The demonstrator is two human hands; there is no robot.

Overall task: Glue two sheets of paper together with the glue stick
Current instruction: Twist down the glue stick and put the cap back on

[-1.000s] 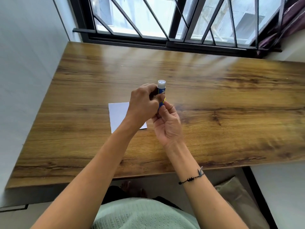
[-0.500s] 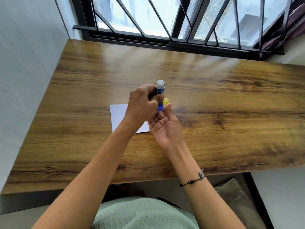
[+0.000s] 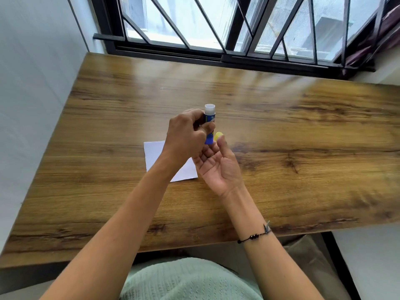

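Note:
A glue stick (image 3: pixel 209 115) with a blue body and a white top end stands upright above the wooden table (image 3: pixel 303 152), gripped around its middle by my left hand (image 3: pixel 186 137). My right hand (image 3: pixel 218 167) is just to its right, palm up, pinching a small yellow cap (image 3: pixel 217 135) between thumb and fingertip beside the stick's lower end. White paper (image 3: pixel 154 154) lies flat on the table under my left wrist, partly hidden. I cannot tell whether it is one sheet or two stacked.
A white wall runs along the table's left edge. A barred window sits behind the far edge. The table's near edge is at my lap. A dark curtain hangs at the far right corner.
My right hand has come off the base of the stick and turned palm up. The yellow cap now shows apart from the blue body. My left hand keeps the stick in place.

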